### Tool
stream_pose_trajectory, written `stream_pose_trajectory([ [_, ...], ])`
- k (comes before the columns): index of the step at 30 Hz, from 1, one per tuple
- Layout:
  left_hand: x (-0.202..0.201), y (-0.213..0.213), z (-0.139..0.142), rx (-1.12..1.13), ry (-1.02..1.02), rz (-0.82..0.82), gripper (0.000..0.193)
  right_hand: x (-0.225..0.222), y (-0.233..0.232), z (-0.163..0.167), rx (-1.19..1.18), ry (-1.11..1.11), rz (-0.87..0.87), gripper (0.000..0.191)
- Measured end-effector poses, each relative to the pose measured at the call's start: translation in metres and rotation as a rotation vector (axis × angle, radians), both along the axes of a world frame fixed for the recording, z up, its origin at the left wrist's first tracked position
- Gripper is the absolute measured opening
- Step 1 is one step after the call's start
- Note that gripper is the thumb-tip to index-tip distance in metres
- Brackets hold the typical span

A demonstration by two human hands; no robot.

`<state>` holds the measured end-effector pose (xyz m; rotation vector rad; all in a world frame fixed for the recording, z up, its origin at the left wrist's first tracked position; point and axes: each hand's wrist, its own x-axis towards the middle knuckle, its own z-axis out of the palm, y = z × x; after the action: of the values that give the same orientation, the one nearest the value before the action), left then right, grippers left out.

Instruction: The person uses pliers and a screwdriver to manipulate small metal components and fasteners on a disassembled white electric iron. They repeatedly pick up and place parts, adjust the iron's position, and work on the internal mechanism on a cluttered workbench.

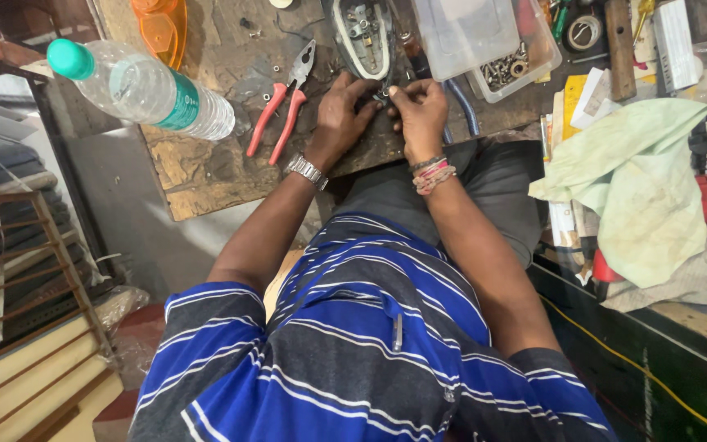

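At 12 o'clock on the desk (206,176), a tiny metal part (384,95) is pinched by both hands (339,119) (421,115), fingers closed. It looks hard, light, slippery; best gripped by its edges.

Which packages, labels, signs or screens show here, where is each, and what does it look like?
Bottle label: teal band round a clear plastic bottle with a teal cap, lying at the bench's left edge.
Clear box: lidded see-through plastic tub at top centre-right, small metal parts in its corner.
White box: narrow white carton at the top right.
Yellow card: flat yellow packet piece right of the hands.
No signs or screens in view.
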<state>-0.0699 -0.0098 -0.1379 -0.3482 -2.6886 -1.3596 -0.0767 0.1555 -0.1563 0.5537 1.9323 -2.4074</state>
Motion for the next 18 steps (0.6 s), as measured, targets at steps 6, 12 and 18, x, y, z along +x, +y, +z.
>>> stream_pose_trajectory([
  [6, -0.002, 0.002, -0.002, 0.001, 0.02, 0.02, 0.027, -0.003, 0.002, -0.003, -0.063, -0.05, -0.038, 0.032],
  [12, -0.003, 0.005, -0.004, -0.004, 0.055, 0.051, 0.025, -0.005, -0.002, 0.0, -0.039, -0.057, -0.06, 0.034],
  [18, -0.001, 0.004, 0.002, 0.093, -0.054, 0.055, 0.026, -0.004, -0.01, 0.009, 0.081, -0.059, -0.074, 0.031],
])
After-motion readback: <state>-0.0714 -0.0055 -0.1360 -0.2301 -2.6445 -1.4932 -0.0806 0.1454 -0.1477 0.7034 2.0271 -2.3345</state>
